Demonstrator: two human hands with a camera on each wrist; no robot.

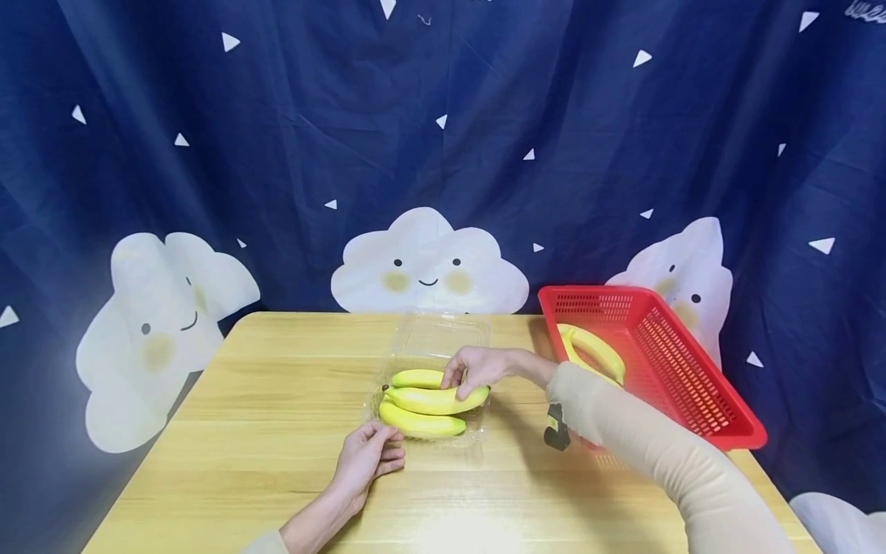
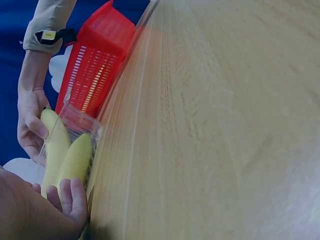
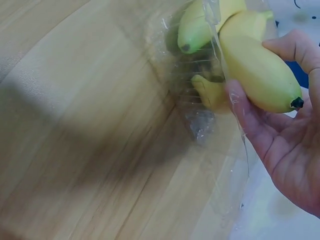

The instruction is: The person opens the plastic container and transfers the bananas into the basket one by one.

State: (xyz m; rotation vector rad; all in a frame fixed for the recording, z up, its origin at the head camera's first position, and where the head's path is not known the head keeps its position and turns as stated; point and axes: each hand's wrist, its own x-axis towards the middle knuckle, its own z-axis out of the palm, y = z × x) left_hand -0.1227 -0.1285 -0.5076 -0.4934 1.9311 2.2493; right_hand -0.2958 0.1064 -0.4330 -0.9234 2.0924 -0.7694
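Note:
A clear plastic clamshell box [image 1: 443, 336] lies on the table with its lid folded back. Three yellow bananas with greenish tips are in it: a far banana [image 1: 414, 378], a near banana [image 1: 424, 425] and a middle banana [image 1: 415, 400] lying on top. My right hand [image 1: 479, 368] grips the middle banana near its right end, thumb on one side and fingers on the other, as the right wrist view confirms. At the box's near left corner, my left hand [image 1: 367, 460] holds the edge between thumb and index finger, its other fingers loosely bent.
On the right of the table stands a red perforated basket [image 1: 742, 437] with yellow bananas [image 1: 601, 355] inside, partly covered by the right sleeve [image 1: 644, 431]. A blue curtain [image 1: 443, 154] with clouds hangs behind the wooden table [image 1: 277, 400].

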